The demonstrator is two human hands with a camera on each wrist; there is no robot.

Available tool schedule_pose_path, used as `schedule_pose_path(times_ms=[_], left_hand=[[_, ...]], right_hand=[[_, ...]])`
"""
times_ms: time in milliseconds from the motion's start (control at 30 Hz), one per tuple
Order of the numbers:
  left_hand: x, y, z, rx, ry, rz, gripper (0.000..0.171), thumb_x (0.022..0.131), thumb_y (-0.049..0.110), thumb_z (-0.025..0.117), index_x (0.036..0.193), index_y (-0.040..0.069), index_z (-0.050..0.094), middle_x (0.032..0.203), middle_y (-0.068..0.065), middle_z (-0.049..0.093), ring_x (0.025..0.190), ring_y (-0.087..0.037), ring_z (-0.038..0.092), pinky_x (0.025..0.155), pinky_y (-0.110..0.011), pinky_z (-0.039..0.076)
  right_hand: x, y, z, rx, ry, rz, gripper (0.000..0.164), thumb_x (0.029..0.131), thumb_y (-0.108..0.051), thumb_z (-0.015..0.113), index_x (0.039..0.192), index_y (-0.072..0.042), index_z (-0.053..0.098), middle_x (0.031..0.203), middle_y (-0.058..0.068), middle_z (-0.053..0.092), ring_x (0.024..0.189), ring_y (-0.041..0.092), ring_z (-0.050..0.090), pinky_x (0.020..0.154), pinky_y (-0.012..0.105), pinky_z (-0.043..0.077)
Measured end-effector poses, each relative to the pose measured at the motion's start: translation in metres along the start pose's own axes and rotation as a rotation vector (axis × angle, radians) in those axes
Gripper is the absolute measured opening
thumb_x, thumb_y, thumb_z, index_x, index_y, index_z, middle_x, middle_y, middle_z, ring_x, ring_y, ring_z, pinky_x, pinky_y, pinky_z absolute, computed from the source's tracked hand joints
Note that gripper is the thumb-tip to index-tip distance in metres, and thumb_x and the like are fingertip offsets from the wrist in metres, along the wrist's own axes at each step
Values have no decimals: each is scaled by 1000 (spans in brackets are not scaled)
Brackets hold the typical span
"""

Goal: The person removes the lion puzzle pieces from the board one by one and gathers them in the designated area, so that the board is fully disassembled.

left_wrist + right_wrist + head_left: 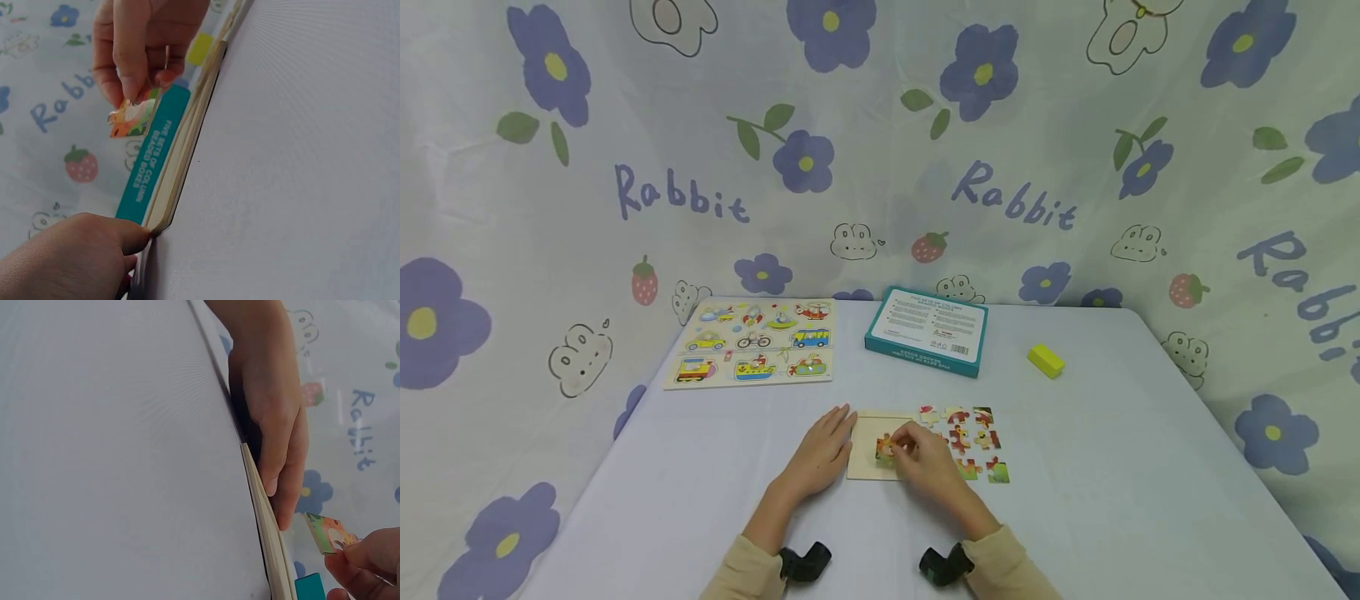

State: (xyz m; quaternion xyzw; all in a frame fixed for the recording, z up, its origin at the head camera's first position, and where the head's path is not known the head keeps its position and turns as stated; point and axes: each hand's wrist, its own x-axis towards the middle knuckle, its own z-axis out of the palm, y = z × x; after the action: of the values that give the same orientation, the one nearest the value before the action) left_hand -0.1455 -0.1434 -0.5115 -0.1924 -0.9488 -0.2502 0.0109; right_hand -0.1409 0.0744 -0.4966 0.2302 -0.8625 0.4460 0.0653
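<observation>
A shallow wooden puzzle board (pixel 867 427) lies on the white table between the two hands. My left hand (pixel 818 454) rests along its left side with the fingers nearly straight, the thumb at the near corner in the left wrist view. Over the board, my right hand (pixel 931 463) pinches a jigsaw piece (pixel 883 450) between thumb and fingertips. That piece shows orange, white and green in the right wrist view, and it is tilted there. To the right lie several loose jigsaw pieces (pixel 985 439), some partly hidden by the right hand.
At the back left lies a vehicle picture board (pixel 767 342). A teal box (pixel 927 330) with a white printed panel sits behind the puzzle board, and a yellow block (pixel 1047 361) is to its right. A patterned cloth (pixel 880 142) hangs behind the table.
</observation>
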Motion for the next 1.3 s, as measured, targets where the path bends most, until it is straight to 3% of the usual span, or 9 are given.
schedule_pose_path(times_ms=[300,567,1000,1300], left_hand=[[1,-1,1,7,6,7,47,96,19,44,140,5,36,147,-12,28,136,-28,20,108,-44,19],[1,-2,-1,22,13,13,47,95,17,45,139,3,37,146,-14,29,135,-30,22,108,-45,20],[-1,-1,0,0,3,1,47,96,17,44,140,3,37,146,-14,28,135,-29,21,108,-45,19],[0,0,0,5,7,1,47,96,17,45,140,4,36,146,-13,28,135,-29,21,108,-45,19]], right_hand=[[-1,-2,-9,-6,-6,61,11,84,-6,65,90,-14,59,81,-8,58,72,7,52,62,22,47],[-5,4,-14,-4,24,39,11,83,-4,66,88,-13,60,78,-8,59,70,5,53,62,22,48],[-15,12,-25,-71,-12,46,14,79,-3,68,83,-12,59,74,-10,57,67,5,51,60,21,46],[-23,20,-34,-102,-34,100,15,79,-5,68,83,-17,59,74,-13,55,67,4,49,59,21,46]])
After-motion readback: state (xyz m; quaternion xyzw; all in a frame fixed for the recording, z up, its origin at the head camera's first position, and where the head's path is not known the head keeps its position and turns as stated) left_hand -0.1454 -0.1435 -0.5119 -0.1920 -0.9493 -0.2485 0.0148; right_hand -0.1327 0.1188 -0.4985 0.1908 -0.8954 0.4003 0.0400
